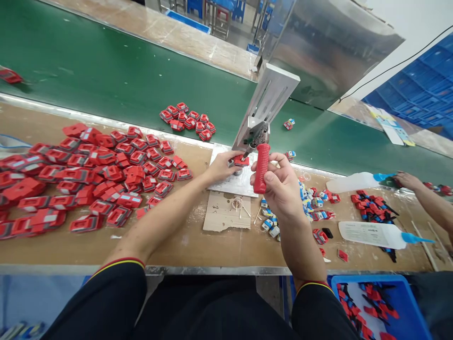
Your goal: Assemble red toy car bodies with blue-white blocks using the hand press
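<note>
My left hand (pixel 226 166) pinches a red toy car part (pixel 241 161) at the base of an upright metal hand press (pixel 260 127). The tip of the press comes down right at the part; whether it touches is too small to tell. In my right hand (pixel 283 186) is the press's red ribbed lever handle (pixel 262 169), with the thumb against its side and the fingers partly hidden behind it. Beneath the part lies a pale metal base plate (pixel 219 182).
To the left is a large pile of red car parts (pixel 95 172). More red parts (pixel 187 118) rest on the green belt (pixel 134 80). At right are small white-and-blue pieces (pixel 271 222), two squeeze bottles (pixel 371 234), a co-worker's hand (pixel 406 180) and a blue bin (pixel 406 297).
</note>
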`<move>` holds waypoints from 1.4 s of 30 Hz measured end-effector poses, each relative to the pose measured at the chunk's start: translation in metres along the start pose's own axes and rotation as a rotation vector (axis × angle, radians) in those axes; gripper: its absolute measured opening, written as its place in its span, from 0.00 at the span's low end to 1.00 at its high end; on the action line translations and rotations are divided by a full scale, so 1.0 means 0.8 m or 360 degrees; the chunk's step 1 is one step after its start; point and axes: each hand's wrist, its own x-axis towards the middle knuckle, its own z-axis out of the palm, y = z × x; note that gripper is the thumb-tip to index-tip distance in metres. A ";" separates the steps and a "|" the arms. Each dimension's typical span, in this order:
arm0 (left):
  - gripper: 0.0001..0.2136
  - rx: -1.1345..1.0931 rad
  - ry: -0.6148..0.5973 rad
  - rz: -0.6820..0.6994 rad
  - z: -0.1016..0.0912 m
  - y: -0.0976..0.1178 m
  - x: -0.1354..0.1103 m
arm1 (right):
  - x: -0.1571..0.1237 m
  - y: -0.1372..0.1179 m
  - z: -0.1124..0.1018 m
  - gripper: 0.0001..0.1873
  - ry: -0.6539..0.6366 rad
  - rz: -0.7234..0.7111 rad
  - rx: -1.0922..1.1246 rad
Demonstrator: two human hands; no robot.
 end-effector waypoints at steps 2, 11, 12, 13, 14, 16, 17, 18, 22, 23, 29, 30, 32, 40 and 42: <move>0.23 -0.0007 -0.0011 -0.0004 0.001 0.001 0.001 | 0.001 0.000 0.002 0.34 0.0005 0.0008 0.0047; 0.21 0.0022 -0.0039 0.0010 0.000 0.005 -0.005 | -0.001 0.043 -0.023 0.27 -0.0215 0.0129 -0.0383; 0.21 0.0023 -0.0038 0.0012 0.000 0.004 -0.005 | 0.002 0.053 -0.025 0.25 -0.0198 0.0102 -0.0476; 0.21 0.0027 -0.0035 0.0014 0.000 0.004 -0.005 | 0.007 0.064 -0.026 0.23 -0.0166 0.0054 -0.0559; 0.22 0.0034 -0.0034 0.0016 0.001 0.003 -0.004 | 0.012 0.075 -0.026 0.23 -0.0128 -0.0005 -0.0618; 0.22 0.0053 -0.0045 0.0026 0.005 0.004 -0.003 | 0.024 0.093 -0.025 0.24 -0.0072 -0.0117 -0.0660; 0.22 0.0062 -0.0056 0.0035 0.007 0.005 -0.003 | 0.028 0.099 -0.025 0.24 -0.0070 -0.0150 -0.0656; 0.22 0.0072 -0.0068 0.0048 0.008 0.007 -0.004 | 0.031 0.102 -0.026 0.24 -0.0086 -0.0167 -0.0654; 0.27 0.0117 -0.0153 0.0133 -0.015 0.007 -0.012 | 0.026 0.084 -0.051 0.25 -0.0044 -0.0262 -0.0787; 0.30 0.0153 -0.0193 0.0164 -0.031 0.004 -0.012 | 0.021 0.074 -0.063 0.25 0.0042 -0.0306 -0.0842; 0.19 0.1001 -0.0263 -0.0046 -0.137 -0.024 0.062 | -0.023 0.031 -0.129 0.22 0.0756 -0.0394 -0.1027; 0.20 0.1072 -0.0275 -0.0067 -0.141 -0.029 0.084 | -0.030 0.031 -0.130 0.22 0.0767 -0.0370 -0.1086; 0.25 0.1171 -0.0385 -0.0094 -0.132 -0.038 0.125 | -0.044 0.035 -0.127 0.23 0.0706 -0.0320 -0.1219; 0.25 0.1471 -0.0855 -0.0271 -0.126 -0.074 0.186 | -0.072 0.059 -0.127 0.20 0.0627 -0.0143 -0.1318; 0.25 0.1528 -0.0896 -0.0287 -0.155 -0.078 0.180 | -0.073 0.062 -0.130 0.20 0.0624 -0.0116 -0.1324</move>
